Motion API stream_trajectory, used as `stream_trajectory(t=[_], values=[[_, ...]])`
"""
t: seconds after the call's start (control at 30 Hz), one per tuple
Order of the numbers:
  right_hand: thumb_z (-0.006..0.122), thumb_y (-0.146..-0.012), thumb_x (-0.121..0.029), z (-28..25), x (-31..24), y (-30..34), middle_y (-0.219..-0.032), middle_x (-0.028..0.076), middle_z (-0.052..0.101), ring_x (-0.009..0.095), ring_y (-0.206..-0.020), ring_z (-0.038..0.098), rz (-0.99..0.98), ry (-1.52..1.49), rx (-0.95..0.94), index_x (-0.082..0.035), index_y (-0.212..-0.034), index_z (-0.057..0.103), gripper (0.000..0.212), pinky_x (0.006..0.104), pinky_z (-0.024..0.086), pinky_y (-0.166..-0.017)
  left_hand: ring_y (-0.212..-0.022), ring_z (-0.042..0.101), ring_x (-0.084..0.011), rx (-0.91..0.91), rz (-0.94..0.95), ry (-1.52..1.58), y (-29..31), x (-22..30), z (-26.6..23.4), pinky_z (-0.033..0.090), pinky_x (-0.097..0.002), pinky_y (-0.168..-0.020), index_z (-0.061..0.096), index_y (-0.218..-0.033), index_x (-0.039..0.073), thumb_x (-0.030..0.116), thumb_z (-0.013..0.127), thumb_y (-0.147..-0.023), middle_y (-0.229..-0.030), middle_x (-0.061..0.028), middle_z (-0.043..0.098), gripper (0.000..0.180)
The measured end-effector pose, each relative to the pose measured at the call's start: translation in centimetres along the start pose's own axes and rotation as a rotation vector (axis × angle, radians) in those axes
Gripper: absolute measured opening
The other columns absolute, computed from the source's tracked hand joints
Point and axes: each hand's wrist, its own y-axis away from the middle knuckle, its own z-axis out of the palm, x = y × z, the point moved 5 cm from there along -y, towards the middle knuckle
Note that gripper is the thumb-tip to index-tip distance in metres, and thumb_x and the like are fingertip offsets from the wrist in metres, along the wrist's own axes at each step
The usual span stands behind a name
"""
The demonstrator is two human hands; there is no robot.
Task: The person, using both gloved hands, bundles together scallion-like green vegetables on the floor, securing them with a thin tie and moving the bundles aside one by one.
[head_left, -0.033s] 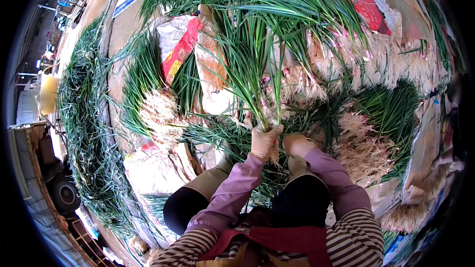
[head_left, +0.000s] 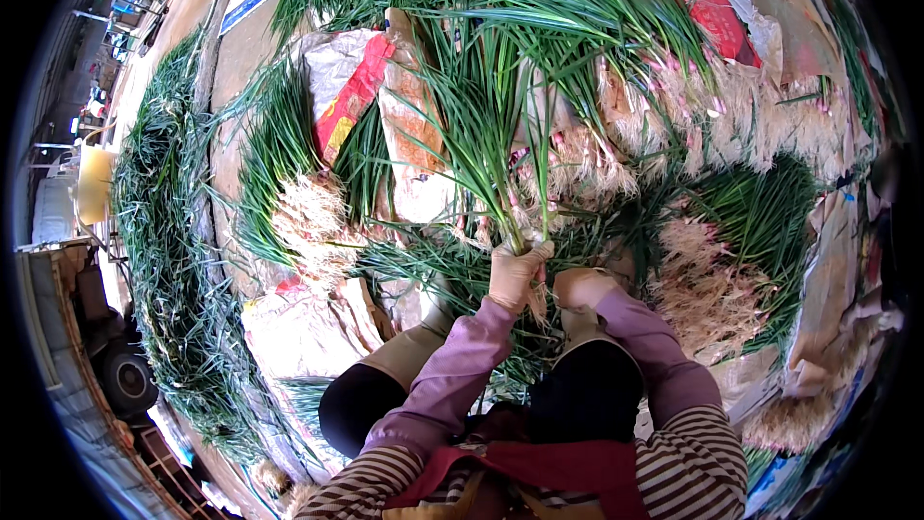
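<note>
My left hand (head_left: 515,275) is closed around the lower stems of a bunch of green onions (head_left: 502,159). Their long green leaves fan out away from me, and pale roots (head_left: 537,304) hang below my fist. Just to its right, my right hand (head_left: 582,287) is curled closed near those roots; whatever its fingers hold is hidden. Both hands are above my knees. Cut green leaves (head_left: 423,265) lie scattered on the ground beneath and beyond them.
A rooted green onion pile (head_left: 308,207) lies left, another pile (head_left: 707,279) right, and a long row (head_left: 664,87) beyond. Printed sacks (head_left: 313,332) lie among them. A heap of loose leaves (head_left: 159,260) runs along the far left, near a vehicle wheel (head_left: 128,376).
My right hand has shifted very slightly toward me and to the right. My left hand keeps its grip on the green onions, almost in the same place.
</note>
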Motion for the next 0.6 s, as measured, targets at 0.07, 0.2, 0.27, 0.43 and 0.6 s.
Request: stream_trajectory(t=[0.07,0.2,0.27,0.43,0.6], values=[[0.061,-0.078,-0.028,0.3,1.1,-1.0,-0.095,0.016,0.063,0.029,-0.086,0.062,-0.053,-0.126,0.016,-0.004,-0.099,0.060,0.032,0.0377,0.048,-0.075,-0.037,0.041,-0.0070,-0.057,-0.065,0.066,0.3,0.2,0.7,0.029,-0.0200,-0.036,0.059,-0.079,0.003,0.014,0.065,-0.081,-0.050,0.0016,0.049,0.012],[0.055,-0.085,-0.013,-11.0,-2.9,2.1,-0.099,0.006,0.063,0.009,-0.082,0.056,-0.399,-1.278,0.420,-0.005,-0.117,0.054,0.033,0.0242,0.046,-0.075,-0.042,0.040,-0.0066,-0.234,-0.145,0.329,1.2,0.6,2.8,0.029,-0.0189,-0.039,0.056,-0.089,0.003,0.015,0.057,-0.086,-0.060,0.0005,0.049,0.013],[0.055,-0.086,-0.015,-11.6,-3.8,1.8,-0.098,0.006,0.063,0.009,-0.083,0.056,-0.467,-1.194,0.399,-0.006,-0.117,0.054,0.033,0.0243,0.046,-0.076,-0.047,0.040,-0.0059,-0.323,-0.171,0.522,1.6,1.0,3.5,0.030,-0.0181,-0.042,0.053,-0.096,0.002,0.015,0.051,-0.090,-0.068,-0.0008,0.049,0.015],[0.056,-0.084,-0.015,-12.6,-5.4,2.6,-0.093,0.006,0.065,0.009,-0.082,0.056,-0.617,-0.840,0.540,-0.003,-0.108,0.060,0.026,0.0243,0.046,-0.075,-0.054,0.036,-0.0077,-0.480,-0.279,0.816,2.1,1.5,3.7,0.033,-0.0195,-0.049,0.049,-0.096,0.005,0.022,0.046,-0.093,-0.067,0.0008,0.041,0.017],[0.062,-0.076,-0.017,-12.2,-3.9,1.9,-0.079,0.016,0.065,0.021,-0.072,0.062,-0.101,-0.781,0.639,0.000,-0.091,0.065,0.023,0.0311,0.048,-0.073,-0.046,0.035,-0.0056,-0.373,-0.112,0.609,0.8,2.2,2.3,0.030,-0.0201,-0.044,0.052,-0.091,0.006,0.023,0.049,-0.092,-0.064,0.0030,0.046,0.017]])
